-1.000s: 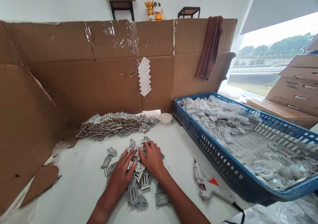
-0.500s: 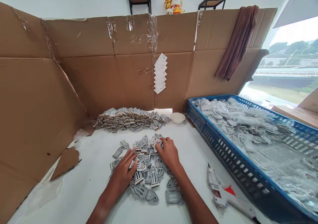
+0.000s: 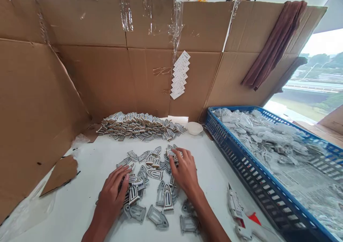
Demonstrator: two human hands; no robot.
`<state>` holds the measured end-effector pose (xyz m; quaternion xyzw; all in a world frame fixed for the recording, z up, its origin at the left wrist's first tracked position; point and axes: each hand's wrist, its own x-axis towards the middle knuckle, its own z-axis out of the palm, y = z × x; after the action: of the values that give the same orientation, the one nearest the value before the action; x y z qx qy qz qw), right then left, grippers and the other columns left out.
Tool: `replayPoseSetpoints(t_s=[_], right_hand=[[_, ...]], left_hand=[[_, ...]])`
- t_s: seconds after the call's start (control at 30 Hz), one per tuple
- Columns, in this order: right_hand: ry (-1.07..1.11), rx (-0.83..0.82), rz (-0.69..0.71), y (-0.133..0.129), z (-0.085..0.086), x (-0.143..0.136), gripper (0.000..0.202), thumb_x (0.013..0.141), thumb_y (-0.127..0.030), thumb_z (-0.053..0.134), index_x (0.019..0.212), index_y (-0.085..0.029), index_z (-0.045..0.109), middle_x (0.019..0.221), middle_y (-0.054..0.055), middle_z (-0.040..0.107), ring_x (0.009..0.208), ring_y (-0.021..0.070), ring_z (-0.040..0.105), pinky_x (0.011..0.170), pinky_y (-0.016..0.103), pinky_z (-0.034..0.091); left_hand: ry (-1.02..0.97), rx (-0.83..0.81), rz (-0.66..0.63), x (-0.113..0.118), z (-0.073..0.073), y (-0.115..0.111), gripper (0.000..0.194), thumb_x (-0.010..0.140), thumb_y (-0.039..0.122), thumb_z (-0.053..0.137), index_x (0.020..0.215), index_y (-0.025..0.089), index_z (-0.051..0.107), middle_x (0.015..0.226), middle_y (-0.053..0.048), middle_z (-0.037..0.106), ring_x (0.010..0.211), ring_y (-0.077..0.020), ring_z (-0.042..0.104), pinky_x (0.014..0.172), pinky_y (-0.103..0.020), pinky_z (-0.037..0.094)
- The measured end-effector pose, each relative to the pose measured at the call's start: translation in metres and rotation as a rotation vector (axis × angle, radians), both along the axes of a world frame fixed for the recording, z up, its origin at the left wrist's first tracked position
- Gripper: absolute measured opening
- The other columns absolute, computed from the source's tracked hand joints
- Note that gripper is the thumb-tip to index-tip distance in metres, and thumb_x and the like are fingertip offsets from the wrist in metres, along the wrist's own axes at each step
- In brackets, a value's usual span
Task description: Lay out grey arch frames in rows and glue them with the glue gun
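Observation:
Small grey and white arched window-shaped pieces (image 3: 168, 196) lie scattered over the white table, some showing a dark patterned face. At the left of this spread, my left hand (image 3: 114, 186) rests over a cluster of pieces (image 3: 134, 193), fingers stretched and thumb apart. My right hand (image 3: 184, 168) reaches across the right side of the spread, its fingers apart and touching pieces (image 3: 170, 152) near the far edge. The undersides of both hands are hidden. Behind them, a long heap of similar pieces (image 3: 139, 126) is stacked along the cardboard wall.
A blue plastic crate (image 3: 241, 168) holding bagged pieces stands at the right. In front of it lies a glue gun (image 3: 235, 206). A white bowl (image 3: 194, 128) sits beside the heap. Cardboard walls (image 3: 107, 81) enclose the back and left; a cardboard scrap (image 3: 60, 174) lies left.
My left hand has moved left and nearer to me, pieces shifting along with it, so the spread is wider. My right hand stays around the same pieces. The view has tilted down.

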<state>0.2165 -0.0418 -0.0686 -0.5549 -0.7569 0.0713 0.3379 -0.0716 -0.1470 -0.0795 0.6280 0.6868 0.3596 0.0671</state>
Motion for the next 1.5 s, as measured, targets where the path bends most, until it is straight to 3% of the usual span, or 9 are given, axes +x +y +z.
replayPoseSetpoints(t_s=[0.13,0.3,0.57,0.87,0.97,1.07,1.2,1.37,1.5], right_hand=[[-0.088,-0.046,0.145,-0.017,-0.006,-0.022,0.049,0.109,-0.053,0.055,0.150,-0.030,0.068,0.160,0.011,0.060,0.150,0.0360,0.048,0.126,0.057,0.037],[-0.218,-0.122,0.142,-0.014,-0.019,-0.023,0.051,0.106,-0.052,0.060,0.151,-0.030,0.068,0.170,0.011,0.051,0.158,0.0403,0.040,0.130,0.067,0.026],[-0.285,-0.173,-0.091,0.011,-0.024,0.011,0.049,0.107,-0.046,0.059,0.150,-0.026,0.070,0.166,0.017,0.056,0.150,0.0422,0.050,0.122,0.063,0.039],[-0.316,-0.187,-0.110,0.010,-0.024,0.009,0.052,0.107,-0.043,0.058,0.154,-0.023,0.067,0.166,0.019,0.055,0.149,0.0425,0.051,0.122,0.062,0.038],[-0.317,-0.202,-0.113,0.009,-0.020,0.007,0.053,0.107,-0.043,0.058,0.155,-0.023,0.066,0.167,0.019,0.054,0.150,0.0425,0.050,0.124,0.062,0.036],[-0.315,-0.224,-0.112,0.007,-0.015,0.006,0.052,0.108,-0.040,0.057,0.156,-0.023,0.065,0.168,0.019,0.053,0.152,0.0414,0.048,0.124,0.061,0.036],[-0.312,-0.242,-0.110,0.006,-0.011,0.005,0.053,0.109,-0.041,0.056,0.157,-0.022,0.063,0.170,0.020,0.051,0.154,0.0415,0.047,0.125,0.061,0.034],[-0.292,-0.218,-0.113,0.008,-0.009,0.004,0.052,0.108,-0.040,0.058,0.156,-0.022,0.064,0.169,0.020,0.052,0.153,0.0405,0.048,0.125,0.060,0.034],[-0.290,-0.226,-0.108,0.009,-0.008,0.004,0.053,0.108,-0.041,0.057,0.157,-0.021,0.064,0.170,0.020,0.051,0.153,0.0406,0.048,0.125,0.061,0.034]], left_hand=[[0.018,0.001,-0.080,0.014,0.000,-0.005,0.046,0.107,0.056,0.046,0.125,0.031,0.080,0.145,-0.004,0.073,0.149,-0.0295,0.056,0.132,-0.051,0.043],[0.050,-0.068,-0.141,0.022,-0.010,-0.005,0.041,0.106,0.056,0.051,0.130,0.035,0.077,0.147,-0.001,0.072,0.149,-0.0284,0.056,0.131,-0.051,0.045],[-0.020,-0.136,-0.062,0.014,-0.013,-0.001,0.048,0.105,0.059,0.048,0.135,0.032,0.073,0.148,-0.005,0.071,0.150,-0.0297,0.055,0.130,-0.052,0.044],[-0.005,-0.116,0.046,-0.002,-0.019,0.003,0.050,0.106,0.058,0.044,0.133,0.028,0.073,0.147,-0.007,0.071,0.151,-0.0315,0.053,0.134,-0.058,0.038],[0.036,-0.059,0.044,0.000,-0.014,0.003,0.049,0.108,0.056,0.044,0.133,0.026,0.073,0.147,-0.007,0.071,0.150,-0.0309,0.054,0.132,-0.057,0.041],[0.146,0.042,-0.045,0.015,-0.001,0.003,0.042,0.110,0.048,0.047,0.139,0.029,0.071,0.149,-0.005,0.070,0.148,-0.0272,0.057,0.129,-0.053,0.046],[0.373,0.095,-0.270,0.052,0.010,0.017,0.041,0.110,0.037,0.052,0.150,0.034,0.063,0.155,-0.001,0.066,0.150,-0.0247,0.056,0.125,-0.048,0.051],[0.515,0.030,-0.296,0.095,-0.010,0.057,0.055,0.105,0.037,0.059,0.159,0.030,0.056,0.167,-0.007,0.055,0.157,-0.0355,0.048,0.123,-0.056,0.051],[0.524,-0.005,-0.238,0.107,-0.030,0.077,0.051,0.105,0.036,0.060,0.155,0.027,0.061,0.164,-0.011,0.057,0.155,-0.0401,0.048,0.125,-0.063,0.046]])
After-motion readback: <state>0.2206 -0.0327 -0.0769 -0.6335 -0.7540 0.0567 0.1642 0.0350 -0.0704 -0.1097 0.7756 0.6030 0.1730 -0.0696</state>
